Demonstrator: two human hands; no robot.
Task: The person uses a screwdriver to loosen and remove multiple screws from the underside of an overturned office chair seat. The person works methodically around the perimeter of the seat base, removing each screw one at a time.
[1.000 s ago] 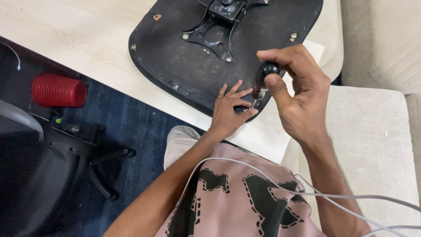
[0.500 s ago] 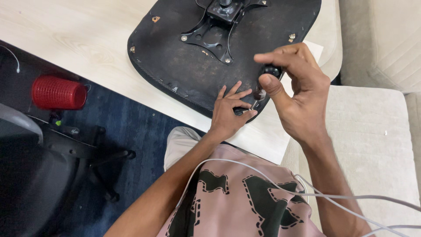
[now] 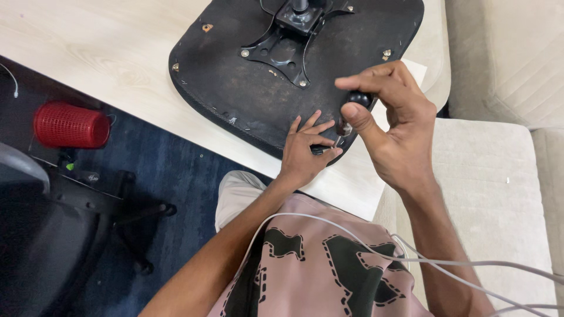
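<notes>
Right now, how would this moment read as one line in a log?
right hand: grips black-handled screwdriver | left hand: fingers steady its tip | on: upturned black seat pan | support: pale wooden table

the right hand covered most of the black-handled screwdriver, and its tip was too small to make out. the top edge cut off the black upturned chair seat and its black metal mounting plate.

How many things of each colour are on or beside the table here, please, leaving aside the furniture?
Black: 2, the seat base and the screwdriver in the right hand
Red: 1, the mesh basket
Total: 3
</notes>
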